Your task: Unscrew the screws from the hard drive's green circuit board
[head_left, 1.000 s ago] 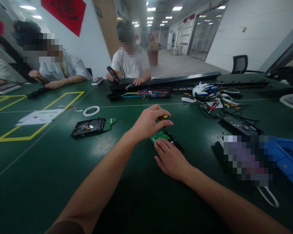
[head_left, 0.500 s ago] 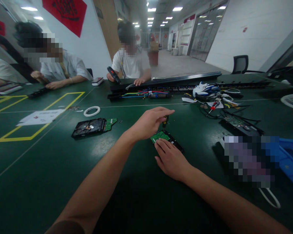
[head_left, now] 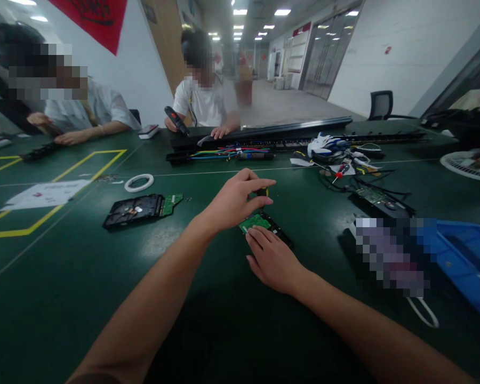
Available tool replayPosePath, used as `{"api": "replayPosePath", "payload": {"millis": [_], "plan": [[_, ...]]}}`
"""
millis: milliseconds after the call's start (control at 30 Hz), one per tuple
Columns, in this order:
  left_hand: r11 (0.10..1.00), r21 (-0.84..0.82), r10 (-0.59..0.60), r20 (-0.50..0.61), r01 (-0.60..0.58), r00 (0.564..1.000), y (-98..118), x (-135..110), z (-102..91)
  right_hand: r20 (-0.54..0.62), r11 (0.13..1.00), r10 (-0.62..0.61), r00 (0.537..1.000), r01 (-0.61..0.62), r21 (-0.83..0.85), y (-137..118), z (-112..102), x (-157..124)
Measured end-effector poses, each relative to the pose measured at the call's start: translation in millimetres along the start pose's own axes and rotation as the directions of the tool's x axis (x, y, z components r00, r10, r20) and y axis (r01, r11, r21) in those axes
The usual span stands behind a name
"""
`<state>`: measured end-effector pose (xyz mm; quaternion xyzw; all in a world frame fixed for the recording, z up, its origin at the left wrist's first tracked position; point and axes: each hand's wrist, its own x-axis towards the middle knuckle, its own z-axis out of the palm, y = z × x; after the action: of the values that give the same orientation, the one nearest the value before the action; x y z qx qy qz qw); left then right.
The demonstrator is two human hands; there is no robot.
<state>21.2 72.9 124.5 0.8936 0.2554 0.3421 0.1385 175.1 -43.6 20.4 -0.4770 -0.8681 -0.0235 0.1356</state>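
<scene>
A hard drive (head_left: 280, 230) with a green circuit board (head_left: 254, 221) facing up lies on the dark green table in front of me. My left hand (head_left: 232, 200) is above its far end, thumb and fingers around the black and yellow handle of a short screwdriver (head_left: 263, 191). The screwdriver's tip is hidden. My right hand (head_left: 275, 264) lies over the near part of the drive, fingers stretched flat across the board. To the left is another black drive (head_left: 133, 212), a green board (head_left: 173, 204) sticking out from it, with tiny screws (head_left: 189, 199) close by.
A white ring (head_left: 139, 183) and printed paper (head_left: 44, 194) lie left. Across the table, a person (head_left: 204, 101) holds a power screwdriver (head_left: 176, 120) beside long black housings with wires. To the right are gloves (head_left: 324, 145), tools, another drive (head_left: 382, 200) and a blue tray (head_left: 464, 261).
My view has turned slightly right, so everything sits further left. The left hand's thumb and index finger have shifted around the screwdriver handle. My right hand stays on the drive.
</scene>
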Motion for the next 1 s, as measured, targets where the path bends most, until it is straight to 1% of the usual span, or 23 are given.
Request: {"api": "replayPosePath", "payload": {"millis": [133,267,367,567,633,800,900,1000], "plan": [[1.000,0.026,0.001,-0.035,0.000,0.999,0.8,0.7,-0.3,-0.009,1.000,-0.004,1.000,0.005,0.013,0.3,-0.4,-0.6],[0.998,-0.042,0.044,0.008,-0.043,0.999,-0.5,0.9,-3.7,-0.012,1.000,-0.008,1.000,0.008,0.016,0.4,0.9,-1.3],[0.995,-0.066,0.070,0.015,-0.069,0.997,-1.4,1.0,-5.8,-0.009,1.000,-0.010,1.000,0.010,0.010,0.2,1.1,-1.4],[0.999,-0.036,-0.018,-0.027,0.017,0.999,3.8,2.2,-4.1,-0.009,1.000,0.011,1.000,-0.011,0.017,-0.3,-2.7,-1.9],[0.999,-0.041,-0.004,-0.017,0.003,1.000,5.0,2.7,-3.0,-0.013,1.000,0.018,1.000,-0.017,0.017,-0.5,-3.8,-2.1],[0.997,-0.055,0.057,0.053,-0.054,0.997,3.3,2.1,-3.3,-0.016,1.000,0.012,1.000,-0.012,0.005,-1.1,-4.8,-2.0],[0.998,-0.038,0.052,0.068,-0.050,0.996,1.6,1.6,-3.8,-0.008,1.000,0.017,1.000,-0.017,0.000,-1.2,-4.6,-1.8],[0.999,-0.025,0.025,0.047,-0.024,0.999,1.1,1.8,-2.9,-0.004,1.000,0.013,1.000,-0.013,-0.005,-1.3,-3.8,-1.9]]}}
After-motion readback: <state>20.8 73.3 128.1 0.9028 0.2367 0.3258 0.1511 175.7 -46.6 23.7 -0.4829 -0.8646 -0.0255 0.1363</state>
